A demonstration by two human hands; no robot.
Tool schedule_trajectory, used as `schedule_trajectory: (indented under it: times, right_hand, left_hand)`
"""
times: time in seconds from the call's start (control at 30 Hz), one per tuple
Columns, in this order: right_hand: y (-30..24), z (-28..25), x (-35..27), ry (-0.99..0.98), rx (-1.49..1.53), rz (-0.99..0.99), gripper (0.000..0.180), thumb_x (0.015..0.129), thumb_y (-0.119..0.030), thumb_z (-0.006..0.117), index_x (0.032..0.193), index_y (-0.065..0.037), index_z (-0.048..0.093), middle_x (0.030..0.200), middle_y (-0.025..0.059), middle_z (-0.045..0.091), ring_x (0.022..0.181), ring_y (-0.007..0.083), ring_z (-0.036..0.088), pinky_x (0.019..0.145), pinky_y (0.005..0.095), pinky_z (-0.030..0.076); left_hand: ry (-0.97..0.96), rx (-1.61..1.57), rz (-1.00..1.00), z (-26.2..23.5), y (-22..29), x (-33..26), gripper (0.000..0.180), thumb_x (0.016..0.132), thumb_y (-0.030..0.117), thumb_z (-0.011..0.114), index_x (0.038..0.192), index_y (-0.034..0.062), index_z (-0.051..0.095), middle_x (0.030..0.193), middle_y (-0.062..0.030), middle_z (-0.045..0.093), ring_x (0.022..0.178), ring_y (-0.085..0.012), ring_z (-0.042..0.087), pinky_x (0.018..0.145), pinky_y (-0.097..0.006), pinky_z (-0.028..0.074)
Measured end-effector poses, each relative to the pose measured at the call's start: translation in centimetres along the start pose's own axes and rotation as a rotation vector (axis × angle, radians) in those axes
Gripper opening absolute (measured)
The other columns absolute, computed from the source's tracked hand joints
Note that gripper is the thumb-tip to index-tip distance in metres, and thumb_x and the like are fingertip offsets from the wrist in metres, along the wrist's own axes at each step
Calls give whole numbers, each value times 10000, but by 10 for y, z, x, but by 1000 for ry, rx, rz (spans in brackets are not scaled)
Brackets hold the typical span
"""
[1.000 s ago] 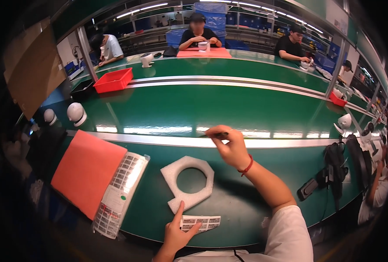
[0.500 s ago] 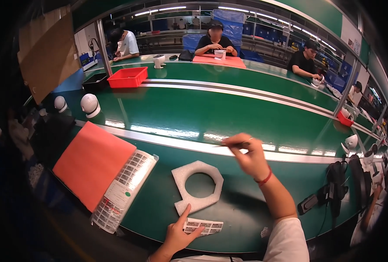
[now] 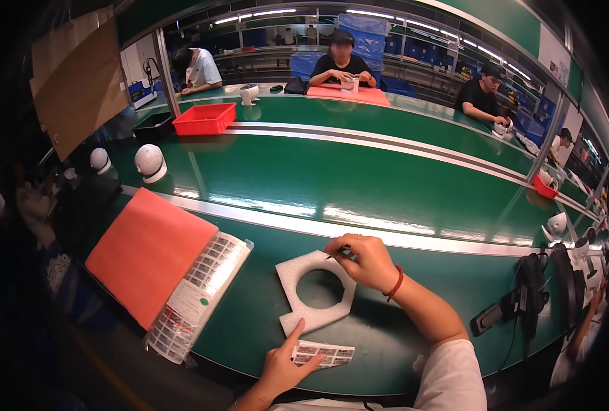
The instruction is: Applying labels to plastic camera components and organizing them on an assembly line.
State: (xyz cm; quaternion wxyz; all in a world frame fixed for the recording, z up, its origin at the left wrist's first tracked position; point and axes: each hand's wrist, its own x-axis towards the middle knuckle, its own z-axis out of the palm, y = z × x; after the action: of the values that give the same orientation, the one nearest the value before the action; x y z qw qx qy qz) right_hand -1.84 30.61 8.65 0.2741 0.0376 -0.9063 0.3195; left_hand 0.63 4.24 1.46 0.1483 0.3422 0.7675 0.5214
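Change noted: the right hand [image 3: 367, 266], held above the pale rail [image 3: 284, 220] half a second ago, is now brought leftward and nearer, to the far right edge of the foam piece [image 3: 291, 284]. By this, attention is judged to be shifted to the foam piece, about which both hands are now gathered. The left hand [image 3: 280, 370] is kept at its earlier place.

Foam piece: white, one, with a round hole; laid flat on the green table [image 3: 253, 315], to the right of a stack of label sheets [image 3: 215, 264]. Its narrow tab is pointed toward the near left; its long axis is run from that tab to the far right.

Label sheet [image 3: 335, 353]: small, one, placed just nearer than the foam piece. Its long axis is laid roughly left to right, the free end being pointed right.

Grip, right: thumb and fingertips are brought together on a thin dark item [image 3: 346, 253], too small to be identified. Contact with the foam cannot be told.

Grip, left: forefinger and thumb are spread apart, the forefinger extended to the tab, the thumb laid over the label sheet; whether the sheet is pinched from below cannot be told.
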Motion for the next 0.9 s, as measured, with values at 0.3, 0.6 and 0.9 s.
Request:
schedule_trajectory:
  times: [0.3, 0.6, 0.9]
  right_hand:
    - [-2, -3, 4, -54, -4, 70, 132, 811, -25, 638, 930, -54, 688, 890, 87, 702, 771, 210, 689, 655, 291, 563]
    - [-1, -4, 4, -40, -12, 115, 101, 852, -166, 619, 911, -100, 668, 825, 85, 691, 699, 250, 671, 616, 344, 510]
    - [21, -15, 11, 17, 113, 253, 228, 847, -158, 626, 1054, -61, 633, 778, 114, 682, 719, 213, 673, 665, 323, 513]
  left_hand:
    - [1, -3, 29, 1, -3, 1, 796, 746, 285, 787, 1393, 24, 403, 782, -156, 697, 732, -240, 710, 688, -324, 549]
    - [-7, -14, -3, -1, -2, -1, 794, 749, 288, 784, 1392, 22, 403, 792, -153, 699, 742, -245, 710, 697, -328, 550]
    - [22, -25, 15, 0, -2, -1, 786, 740, 258, 793, 1387, 26, 412, 799, -153, 701, 746, -234, 711, 693, -321, 551]
